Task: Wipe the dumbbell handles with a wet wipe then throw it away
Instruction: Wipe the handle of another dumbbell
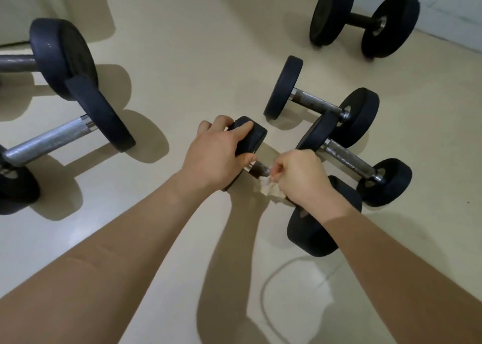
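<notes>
Lying on the pale floor [182, 57] at the centre of the frame, a small dumbbell [310, 235] is steadied by the left hand [216, 153], whose fingers are curled over its far weight. A crumpled wet wipe [271, 191] is held against the metal handle [259, 169] by the right hand [300, 178], fingers clamped on it. A second dumbbell [348, 162] is seen just to the right, a third dumbbell [317, 103] behind it, two large dumbbells [49, 140] at the left edge, and a black dumbbell [362, 19] at upper right.
</notes>
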A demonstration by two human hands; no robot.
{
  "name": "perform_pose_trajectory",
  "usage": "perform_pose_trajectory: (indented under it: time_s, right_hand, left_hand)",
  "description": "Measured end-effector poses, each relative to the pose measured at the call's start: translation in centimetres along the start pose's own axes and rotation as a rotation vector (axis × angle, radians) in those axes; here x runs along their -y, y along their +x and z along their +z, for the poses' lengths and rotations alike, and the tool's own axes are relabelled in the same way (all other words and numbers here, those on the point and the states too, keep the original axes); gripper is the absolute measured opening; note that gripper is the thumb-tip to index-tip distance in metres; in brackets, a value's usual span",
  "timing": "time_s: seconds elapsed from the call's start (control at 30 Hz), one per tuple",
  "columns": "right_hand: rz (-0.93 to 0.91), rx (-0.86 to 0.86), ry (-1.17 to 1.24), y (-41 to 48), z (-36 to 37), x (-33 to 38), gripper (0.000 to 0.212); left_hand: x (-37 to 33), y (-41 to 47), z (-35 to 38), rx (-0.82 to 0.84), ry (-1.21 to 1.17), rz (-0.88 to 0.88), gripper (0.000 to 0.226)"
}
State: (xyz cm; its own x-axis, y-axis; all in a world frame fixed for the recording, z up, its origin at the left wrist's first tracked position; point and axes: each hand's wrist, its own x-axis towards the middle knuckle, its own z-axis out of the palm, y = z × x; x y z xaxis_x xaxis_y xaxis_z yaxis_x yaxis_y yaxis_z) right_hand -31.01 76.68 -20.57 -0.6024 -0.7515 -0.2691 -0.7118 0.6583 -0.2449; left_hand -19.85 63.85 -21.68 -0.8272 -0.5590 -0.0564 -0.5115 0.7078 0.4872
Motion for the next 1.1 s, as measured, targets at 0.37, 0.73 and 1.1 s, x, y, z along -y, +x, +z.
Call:
perform_pose_trajectory:
  time_s: [0.37, 0.73, 1.1]
  right_hand:
    - [-0.044, 0.037, 0.011, 0.5, 0.8, 2.0, 0.007]
    - [-0.106, -0.045, -0.04, -0.4, 1.4, 2.3, 0.013]
    - [-0.02, -0.021, -0.111, -0.1, 0.8, -1.0, 0.01]
  left_hand:
    - [0.7, -2.9, 0.1, -0.047, -0.04, -0.006, 0.066]
    - [0.6, -2.5, 0.0, -0.048, 0.047, 0.049, 0.06]
    - [0.0, 0.4, 0.4, -0.036, 0.105, 0.188, 0.085]
